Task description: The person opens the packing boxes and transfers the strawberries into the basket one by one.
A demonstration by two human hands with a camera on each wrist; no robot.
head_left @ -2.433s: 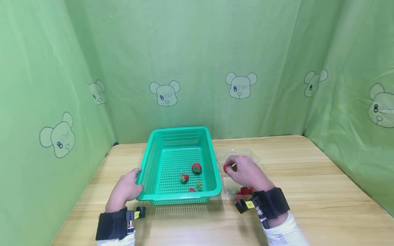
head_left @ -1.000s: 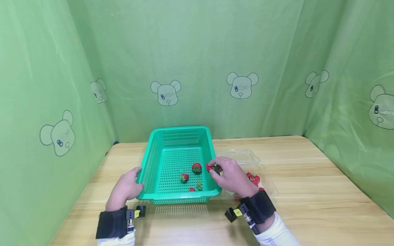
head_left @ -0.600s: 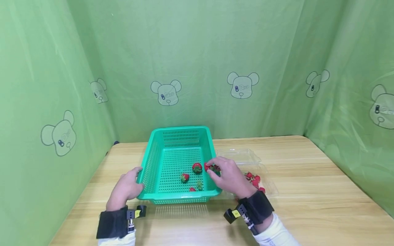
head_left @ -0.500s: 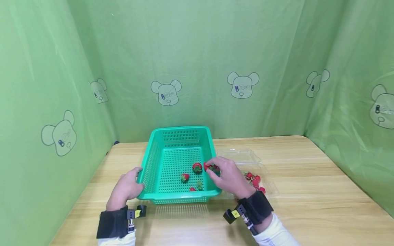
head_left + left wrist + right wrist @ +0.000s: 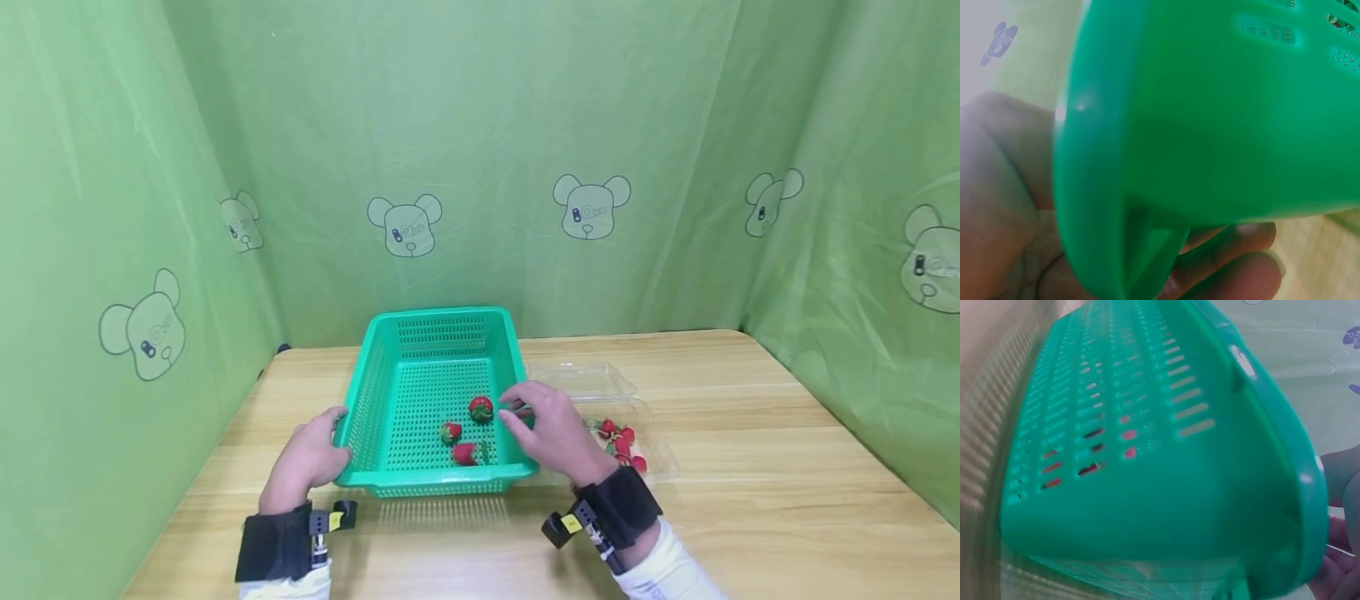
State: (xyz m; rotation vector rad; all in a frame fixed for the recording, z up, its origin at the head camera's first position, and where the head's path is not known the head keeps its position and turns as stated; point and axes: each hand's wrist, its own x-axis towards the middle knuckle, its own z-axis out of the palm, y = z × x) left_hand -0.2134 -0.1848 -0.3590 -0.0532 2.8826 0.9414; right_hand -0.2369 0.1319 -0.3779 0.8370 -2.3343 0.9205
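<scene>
My left hand (image 5: pixel 309 452) grips the near left part of the green plastic basket (image 5: pixel 347 417). In the left wrist view the fingers (image 5: pixel 1235 250) curl under its rim (image 5: pixel 1094 144). Over the basket's right rim hangs my right hand (image 5: pixel 553 427), thumb and fingers apart with nothing between them. The right wrist view shows part of that hand (image 5: pixel 1338 550) beyond the basket's wall (image 5: pixel 1241 487). On the basket floor lie several strawberries: a large strawberry (image 5: pixel 481 408), a smaller strawberry (image 5: pixel 451 432) and a strawberry (image 5: pixel 464 454) near the front.
Right of the basket stands a clear plastic box (image 5: pixel 660 442) with several strawberries (image 5: pixel 622 446) in it, its lid (image 5: pixel 585 381) folded back. Both rest on a wooden table (image 5: pixel 750 458). A green curtain (image 5: pixel 480 150) closes off the back and sides.
My right hand moved left from the clear box to the basket with a strawberry and let it go; that strawberry now lies near the basket's front. My left hand has stayed in place.
</scene>
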